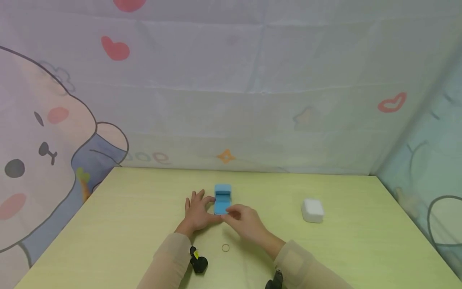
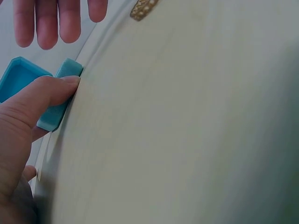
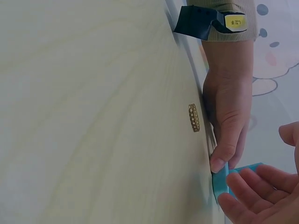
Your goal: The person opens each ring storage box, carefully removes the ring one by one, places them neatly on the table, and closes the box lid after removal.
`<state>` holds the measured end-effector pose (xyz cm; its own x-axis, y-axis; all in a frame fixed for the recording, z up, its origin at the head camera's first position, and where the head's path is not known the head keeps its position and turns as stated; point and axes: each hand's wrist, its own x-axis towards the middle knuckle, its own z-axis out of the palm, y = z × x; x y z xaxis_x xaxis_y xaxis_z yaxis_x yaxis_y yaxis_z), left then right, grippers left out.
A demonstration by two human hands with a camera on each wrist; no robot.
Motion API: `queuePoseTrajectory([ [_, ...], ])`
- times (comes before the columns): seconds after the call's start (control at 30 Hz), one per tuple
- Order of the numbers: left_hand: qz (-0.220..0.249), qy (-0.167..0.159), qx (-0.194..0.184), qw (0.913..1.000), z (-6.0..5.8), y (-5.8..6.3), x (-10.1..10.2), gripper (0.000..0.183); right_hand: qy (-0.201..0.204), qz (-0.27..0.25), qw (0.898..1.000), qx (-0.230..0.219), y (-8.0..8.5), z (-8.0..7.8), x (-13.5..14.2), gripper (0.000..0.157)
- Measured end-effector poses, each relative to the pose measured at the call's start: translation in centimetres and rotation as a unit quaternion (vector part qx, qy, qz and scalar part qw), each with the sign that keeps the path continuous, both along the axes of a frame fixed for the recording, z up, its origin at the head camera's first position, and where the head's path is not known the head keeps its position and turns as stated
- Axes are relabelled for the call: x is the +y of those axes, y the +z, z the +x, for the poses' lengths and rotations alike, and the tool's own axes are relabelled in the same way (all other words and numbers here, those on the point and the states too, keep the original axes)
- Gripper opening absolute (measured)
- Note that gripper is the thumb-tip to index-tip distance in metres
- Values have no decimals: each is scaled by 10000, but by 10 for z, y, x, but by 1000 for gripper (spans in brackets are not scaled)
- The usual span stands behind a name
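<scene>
A small light-blue ring box (image 1: 222, 202) sits on the table with its lid raised. My left hand (image 1: 199, 214) holds it from the left. The left thumb (image 2: 44, 95) lies along the box's front edge, and the other fingers spread away behind. My right hand (image 1: 246, 221) is at the box's front right corner. Its fingertips (image 3: 227, 200) are close to the box and loosely bent, with no item showing between them. A thin gold ring (image 1: 225, 248) lies nearer to me, between the forearms; the right wrist view shows its patterned band (image 3: 194, 117).
A small white box (image 1: 313, 210) with rounded edges stands on the pale yellow table (image 1: 361, 249), right of my hands. Black wrist straps (image 1: 198, 263) hang beneath the sleeves. A printed cloth (image 1: 231, 100) closes off the back and sides.
</scene>
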<state>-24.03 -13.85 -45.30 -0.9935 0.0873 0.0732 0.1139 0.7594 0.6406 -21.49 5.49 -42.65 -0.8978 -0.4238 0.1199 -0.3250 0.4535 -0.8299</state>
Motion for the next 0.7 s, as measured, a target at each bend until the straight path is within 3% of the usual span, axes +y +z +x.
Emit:
queuePoseTrajectory([
  [0.7,35,11,-31,10000,-1,-2,-1,60,-283,-385,9985,-264,0,-10,1,45],
])
